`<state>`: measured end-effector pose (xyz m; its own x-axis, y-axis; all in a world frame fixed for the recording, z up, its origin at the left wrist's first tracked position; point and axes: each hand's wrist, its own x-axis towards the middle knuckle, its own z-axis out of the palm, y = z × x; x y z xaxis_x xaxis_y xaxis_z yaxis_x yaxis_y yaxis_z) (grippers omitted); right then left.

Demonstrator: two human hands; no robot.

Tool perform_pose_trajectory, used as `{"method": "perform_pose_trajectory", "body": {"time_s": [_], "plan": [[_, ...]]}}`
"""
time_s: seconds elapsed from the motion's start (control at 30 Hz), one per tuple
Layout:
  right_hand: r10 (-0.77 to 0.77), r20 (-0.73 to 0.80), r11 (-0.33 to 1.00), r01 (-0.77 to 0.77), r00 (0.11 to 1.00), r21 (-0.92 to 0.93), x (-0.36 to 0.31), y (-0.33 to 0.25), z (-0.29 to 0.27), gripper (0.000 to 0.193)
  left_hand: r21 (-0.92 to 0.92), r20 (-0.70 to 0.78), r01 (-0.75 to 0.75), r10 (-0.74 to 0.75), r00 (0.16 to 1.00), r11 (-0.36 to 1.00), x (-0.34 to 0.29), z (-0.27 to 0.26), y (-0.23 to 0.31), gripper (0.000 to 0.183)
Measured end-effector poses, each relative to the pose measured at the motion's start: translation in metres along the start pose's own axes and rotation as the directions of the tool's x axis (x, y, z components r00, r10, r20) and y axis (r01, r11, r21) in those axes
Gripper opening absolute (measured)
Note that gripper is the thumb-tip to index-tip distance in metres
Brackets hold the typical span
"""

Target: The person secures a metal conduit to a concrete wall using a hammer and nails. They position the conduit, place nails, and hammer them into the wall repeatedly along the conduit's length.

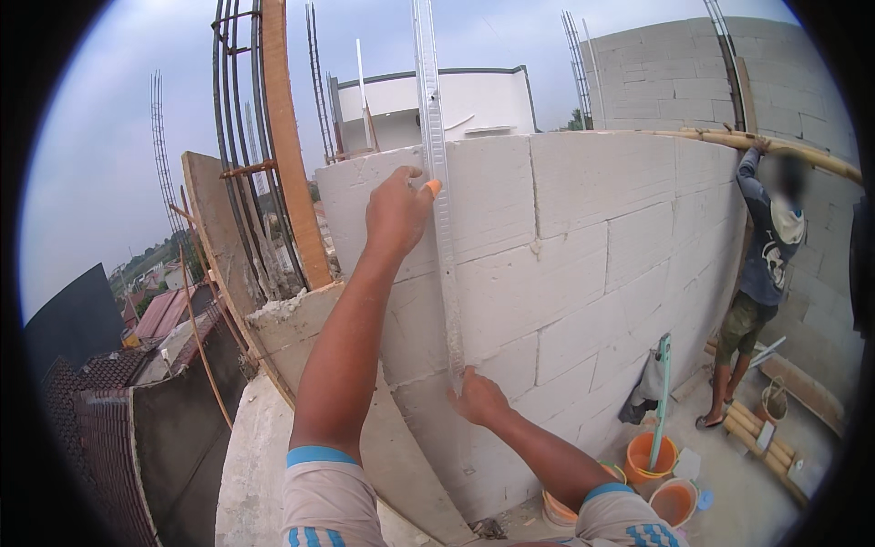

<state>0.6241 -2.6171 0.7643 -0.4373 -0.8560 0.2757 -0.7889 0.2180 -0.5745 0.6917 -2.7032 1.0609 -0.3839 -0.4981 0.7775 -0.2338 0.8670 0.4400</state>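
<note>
At twelve o'clock, the strip (443, 223) stands against the wall (570, 182), left hand (397, 213) clamped midway, right hand (483, 401) clamped at its foot; a slackened grip could let it topple.

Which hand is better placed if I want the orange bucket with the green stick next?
Probably the right hand: it's lower, at the metal strip's bottom end, and looks nearer the orange bucket. The left hand is high up beside the strip, farther away.
</note>
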Motion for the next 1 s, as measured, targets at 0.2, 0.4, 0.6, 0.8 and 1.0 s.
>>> {"method": "perform_pose_trajectory", "body": {"time_s": [0.2,0.4,0.6,0.8,1.0], "plan": [[-0.066,-0.079,0.997,0.068,0.995,0.023,0.012,0.001,-0.019,0.048,0.165,-0.063,0.004,0.007,0.998,0.986,-0.002,0.021,0.008,0.053],[-0.064,-0.041,0.998,0.065,0.997,0.019,-0.006,0.011,-0.014,0.05,-0.002,0.152,-0.014,0.014,0.988,1.0,-0.009,0.03,0.011,0.06],[0.0,-0.004,1.0,0.0,1.0,-0.008,-0.064,0.079,0.044,0.053,-0.142,0.048,0.04,-0.033,0.998,0.989,-0.035,0.048,0.037,0.055],[0.248,0.118,0.965,-0.236,0.961,-0.111,-0.119,0.139,0.087,0.061,0.118,0.256,0.115,-0.142,0.956,0.986,-0.091,0.055,0.048,0.052],[0.21,0.287,0.975,-0.178,0.935,-0.133,-0.139,0.195,0.026,0.057,-0.215,0.555,0.214,-0.061,0.829,0.953,-0.158,0.089,0.015,0.055]]}}
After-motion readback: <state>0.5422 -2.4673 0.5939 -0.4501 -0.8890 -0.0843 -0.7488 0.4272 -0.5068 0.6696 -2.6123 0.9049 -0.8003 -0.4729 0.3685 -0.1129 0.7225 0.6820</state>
